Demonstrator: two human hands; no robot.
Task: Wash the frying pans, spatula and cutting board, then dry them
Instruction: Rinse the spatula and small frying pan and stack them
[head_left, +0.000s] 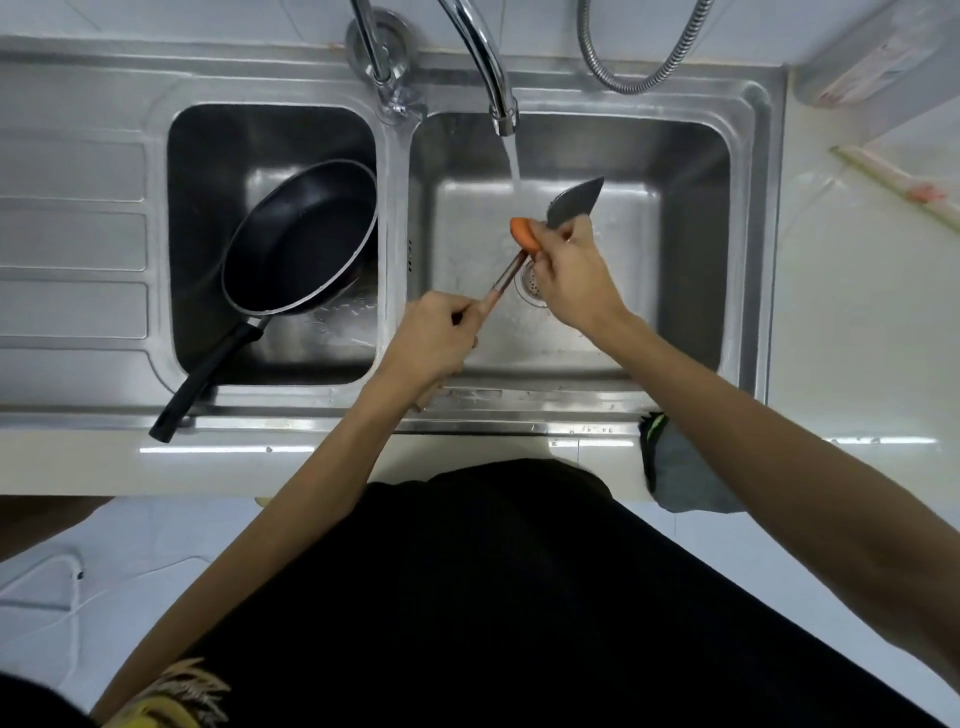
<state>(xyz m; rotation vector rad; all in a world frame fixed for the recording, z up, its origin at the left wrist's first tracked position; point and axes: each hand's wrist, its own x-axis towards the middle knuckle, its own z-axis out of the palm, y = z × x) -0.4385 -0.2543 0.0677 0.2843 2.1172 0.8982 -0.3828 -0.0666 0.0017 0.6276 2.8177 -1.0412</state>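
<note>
The left hand gripped the spatula handle; the right hand pinched the sponge against its blade. Both faces needed scrubbing under the stream.

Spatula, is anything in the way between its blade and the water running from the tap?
Nothing visible. The water falls freely just left of the spatula blade; only the orange sponge in the right hand sits beside it. The left hand holds the handle.
</note>
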